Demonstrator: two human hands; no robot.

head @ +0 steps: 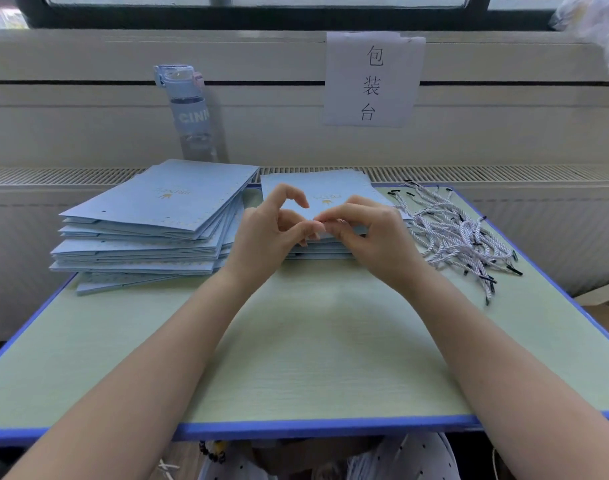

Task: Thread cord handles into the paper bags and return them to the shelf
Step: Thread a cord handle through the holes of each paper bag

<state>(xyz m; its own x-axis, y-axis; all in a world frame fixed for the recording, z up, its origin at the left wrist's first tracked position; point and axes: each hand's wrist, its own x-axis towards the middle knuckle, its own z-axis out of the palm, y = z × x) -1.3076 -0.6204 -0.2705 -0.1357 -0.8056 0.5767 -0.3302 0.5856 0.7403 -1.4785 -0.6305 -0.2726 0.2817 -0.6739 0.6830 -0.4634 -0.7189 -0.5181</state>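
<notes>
1. The desk [296, 358] holds two piles of paper bags [150, 216].
2. The cords [452, 233] lie heaped just right of them, nearest the right hand [369, 230].
3. It meets the left hand [261, 237] at the top bag [330, 188]'s near edge. The right grip pinches that edge. I cannot tell what the left grip holds.

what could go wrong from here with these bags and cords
The left stack of paper bags is fanned unevenly and reaches the left edge of the table; a nudge could slide bags off. The cord handles lie tangled, so pulling one may drag others along. The left hand and right hand appear to pinch the near edge of the top paper bag; a tight grip could crease it.
</notes>
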